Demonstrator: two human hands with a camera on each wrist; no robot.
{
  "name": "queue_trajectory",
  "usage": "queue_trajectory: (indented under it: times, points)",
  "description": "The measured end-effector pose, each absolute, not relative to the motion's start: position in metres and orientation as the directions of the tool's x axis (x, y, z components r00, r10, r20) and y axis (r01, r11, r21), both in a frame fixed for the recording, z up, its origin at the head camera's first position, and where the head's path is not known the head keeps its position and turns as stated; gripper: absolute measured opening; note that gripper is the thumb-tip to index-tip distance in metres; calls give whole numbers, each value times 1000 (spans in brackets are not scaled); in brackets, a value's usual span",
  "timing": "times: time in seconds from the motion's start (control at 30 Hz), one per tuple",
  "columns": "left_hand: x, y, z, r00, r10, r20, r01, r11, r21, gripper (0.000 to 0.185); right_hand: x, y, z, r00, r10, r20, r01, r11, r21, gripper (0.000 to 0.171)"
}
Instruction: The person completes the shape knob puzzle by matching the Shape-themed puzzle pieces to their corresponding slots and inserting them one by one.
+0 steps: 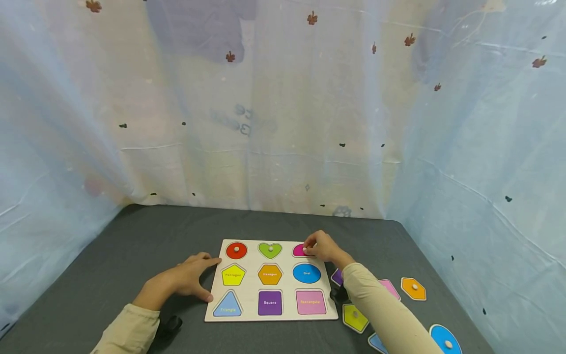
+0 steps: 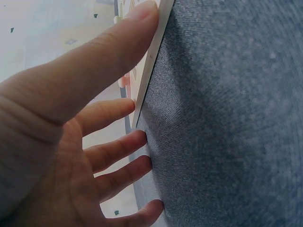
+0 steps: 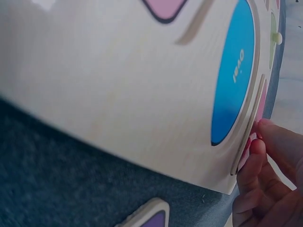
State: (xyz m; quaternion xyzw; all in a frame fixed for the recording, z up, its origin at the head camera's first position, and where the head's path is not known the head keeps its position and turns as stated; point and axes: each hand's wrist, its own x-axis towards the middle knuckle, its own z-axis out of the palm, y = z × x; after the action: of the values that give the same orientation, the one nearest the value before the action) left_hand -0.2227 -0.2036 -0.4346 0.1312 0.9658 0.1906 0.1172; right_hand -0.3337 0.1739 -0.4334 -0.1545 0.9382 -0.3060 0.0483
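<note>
Pink, a puzzle piece (image 1: 298, 250) sits right of the head view's lower centre, its knob pinched by the right hand (image 1: 325, 248); the left hand (image 1: 191, 277), spread wide, touches a pale board (image 1: 249, 295).

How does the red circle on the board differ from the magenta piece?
Shape: the red circle is round, while the magenta piece has a straight near edge.
Touch: the right hand pinches the magenta piece; no hand touches the red circle.
Place: the red circle is at the far row's left end, the magenta piece at its right end.
Shared: both are on the board.
</note>
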Motion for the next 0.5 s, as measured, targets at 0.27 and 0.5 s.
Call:
queue_trajectory:
  times: [0.27,0.5]
  points:
    - [-222,-203,-436,-940,286,-185,194,896,400,101,-332,174,-433,-947,-321,4,-264,773,-577,6]
    - [-223,-204,-437,-940,289,-182,198,896,398,101,-328,178,-430,-948,-317,4,-259,768,-586,11]
